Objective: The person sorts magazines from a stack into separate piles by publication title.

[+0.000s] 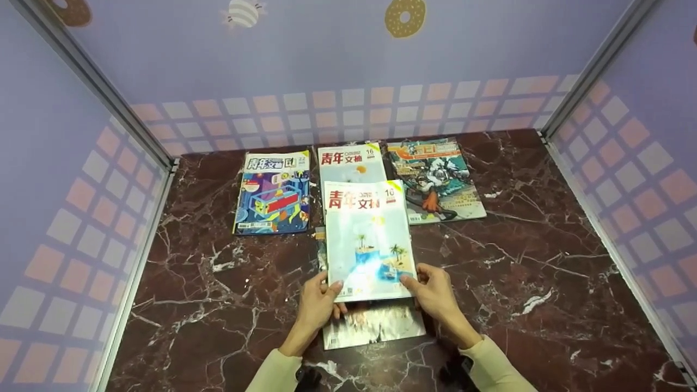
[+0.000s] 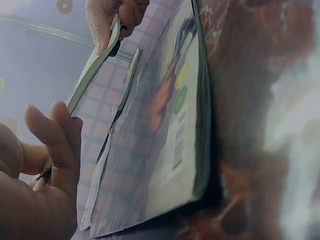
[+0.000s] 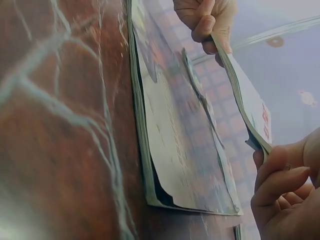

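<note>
Both hands hold up one magazine point(image 1: 370, 245) with palm trees and blue water on its pale cover and red characters at the top. My left hand point(image 1: 316, 305) pinches its lower left corner, thumb on the cover. At the lower right corner, my right hand point(image 1: 438, 294) grips it the same way. Both wrist views show the held magazine point(image 3: 245, 105) edge-on, raised above the table. Below it lies another magazine point(image 1: 375, 326), mostly hidden in the head view; its back part with a barcode point(image 2: 175, 145) shows in the left wrist view.
Behind stand out three magazines on the dark red marbled table point(image 1: 523, 261): a purple-blue one point(image 1: 275, 201), a second palm-tree one point(image 1: 348, 169) partly covered, and a teal one point(image 1: 441, 174). Lilac panels point(image 1: 348, 60) with a checked band enclose the back and sides.
</note>
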A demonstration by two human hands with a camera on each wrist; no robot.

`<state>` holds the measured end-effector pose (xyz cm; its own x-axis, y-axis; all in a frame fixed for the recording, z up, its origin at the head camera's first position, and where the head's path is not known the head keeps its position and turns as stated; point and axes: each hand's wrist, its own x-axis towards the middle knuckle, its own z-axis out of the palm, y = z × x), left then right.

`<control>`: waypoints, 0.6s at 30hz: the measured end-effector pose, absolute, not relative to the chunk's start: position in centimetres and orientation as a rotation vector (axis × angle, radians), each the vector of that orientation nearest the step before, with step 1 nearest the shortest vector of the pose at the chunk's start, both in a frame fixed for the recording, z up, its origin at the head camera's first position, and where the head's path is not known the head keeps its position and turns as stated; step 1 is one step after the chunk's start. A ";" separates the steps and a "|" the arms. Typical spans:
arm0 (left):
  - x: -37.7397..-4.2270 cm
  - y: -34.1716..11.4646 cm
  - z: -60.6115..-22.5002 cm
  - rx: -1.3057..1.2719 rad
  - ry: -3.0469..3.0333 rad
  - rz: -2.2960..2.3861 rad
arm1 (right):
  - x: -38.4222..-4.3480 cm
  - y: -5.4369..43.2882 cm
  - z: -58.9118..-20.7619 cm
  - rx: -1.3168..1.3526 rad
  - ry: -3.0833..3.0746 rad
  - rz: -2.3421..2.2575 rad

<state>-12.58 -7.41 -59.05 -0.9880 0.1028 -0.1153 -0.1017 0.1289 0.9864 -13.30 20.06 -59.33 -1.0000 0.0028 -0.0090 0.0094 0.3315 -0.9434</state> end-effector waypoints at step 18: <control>-15.5 -7.0 -58.4 0.021 2.506 1.774 | -16.4 19.9 -59.8 -0.035 2.744 -1.708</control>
